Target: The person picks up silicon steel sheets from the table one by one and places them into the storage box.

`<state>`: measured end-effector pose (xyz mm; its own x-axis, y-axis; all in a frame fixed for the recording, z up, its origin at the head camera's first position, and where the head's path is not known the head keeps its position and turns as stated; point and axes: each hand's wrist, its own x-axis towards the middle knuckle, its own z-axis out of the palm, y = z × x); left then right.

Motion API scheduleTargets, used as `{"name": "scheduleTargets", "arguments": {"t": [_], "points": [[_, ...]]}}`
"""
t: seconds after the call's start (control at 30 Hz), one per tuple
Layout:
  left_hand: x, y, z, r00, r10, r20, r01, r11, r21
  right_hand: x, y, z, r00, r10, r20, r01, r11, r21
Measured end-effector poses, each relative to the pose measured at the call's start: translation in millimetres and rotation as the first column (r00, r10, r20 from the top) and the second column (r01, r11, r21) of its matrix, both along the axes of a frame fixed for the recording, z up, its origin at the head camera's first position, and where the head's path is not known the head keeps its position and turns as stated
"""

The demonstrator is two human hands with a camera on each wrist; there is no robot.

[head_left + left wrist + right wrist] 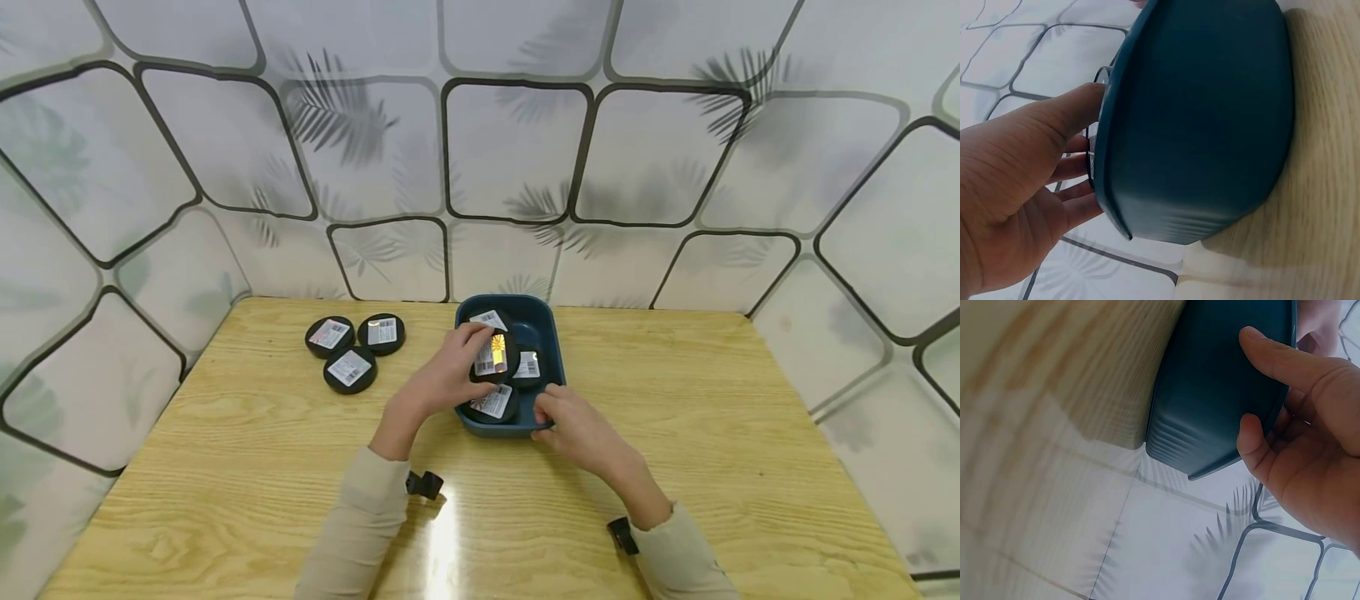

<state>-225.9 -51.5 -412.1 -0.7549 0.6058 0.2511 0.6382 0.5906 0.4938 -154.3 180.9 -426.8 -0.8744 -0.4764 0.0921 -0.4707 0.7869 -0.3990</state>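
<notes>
A dark blue plastic bin (549, 333) stands near the table's back edge. Inside it lie several round black discs with white labels, including one disc (529, 364) on the right and another (495, 407) at the near end. My left hand (447, 371) reaches over the left wall and holds a labelled black disc (504, 343) between thumb and fingers, above the others. With my right hand (577, 423) I grip the bin's near right corner. The right wrist view shows that thumb (1272, 356) against the outer wall, other fingers behind the rim.
Left of the bin, three more black discs rest close together on the wooden table (675, 400): one at the back left (330, 335), one at the back right (382, 333), one in front (350, 370). A patterned backdrop (517, 150) rises directly behind the table.
</notes>
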Motion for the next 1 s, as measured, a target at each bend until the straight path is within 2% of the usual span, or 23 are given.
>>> {"name": "scheduleTargets", "arguments": {"t": [0.2,0.5,0.73,0.9,1.0], "points": [[-3.1,8.6,-2.5,0.999,-0.012,-0.034,0.012,1.000,-0.011,0.0,0,0.1,1.000,0.006,-0.003,-0.006,1.000,-0.012],[-4.3,30.6,-2.9,0.999,0.033,-0.025,-0.034,0.999,-0.026,0.4,2,-0.4,0.999,0.032,-0.022,-0.032,0.999,-0.016],[-6.7,50.2,-6.1,0.994,0.108,0.007,-0.107,0.991,-0.082,0.0,3,-0.8,0.999,0.041,-0.029,-0.041,0.999,-0.023],[-6.2,61.8,-13.0,0.984,0.180,0.008,-0.178,0.977,-0.119,-0.5,3,-1.9,0.998,0.047,-0.032,-0.048,0.999,-0.019],[-6.0,67.1,-17.8,0.979,0.204,0.011,-0.200,0.969,-0.144,-0.4,3,-1.6,0.998,0.048,-0.036,-0.048,0.999,-0.021]]}}
